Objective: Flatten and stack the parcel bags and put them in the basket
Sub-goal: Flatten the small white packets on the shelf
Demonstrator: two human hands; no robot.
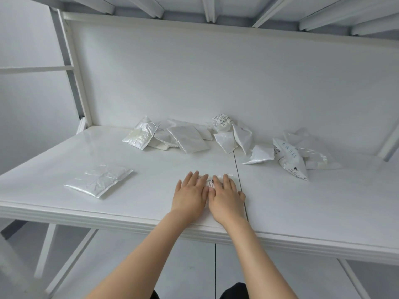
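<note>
A small parcel bag (210, 183) is pressed onto the counter (302, 201) beneath the left hand (190, 195) and right hand (224, 198), laid side by side with fingers straight and nothing gripped. Its long axis is hidden. A flattened bag (98, 182) lies well apart, on the left hand's side. The crumpled heap (187, 138) is seen beyond.

1. A flat bag (98, 180) is laid on the table (302, 201) at the near left.
2. A small bag (209, 182) is set at the near middle.
3. A heap of bags (185, 137) is spread along the far side, with more bags (289, 158) to its right.
</note>
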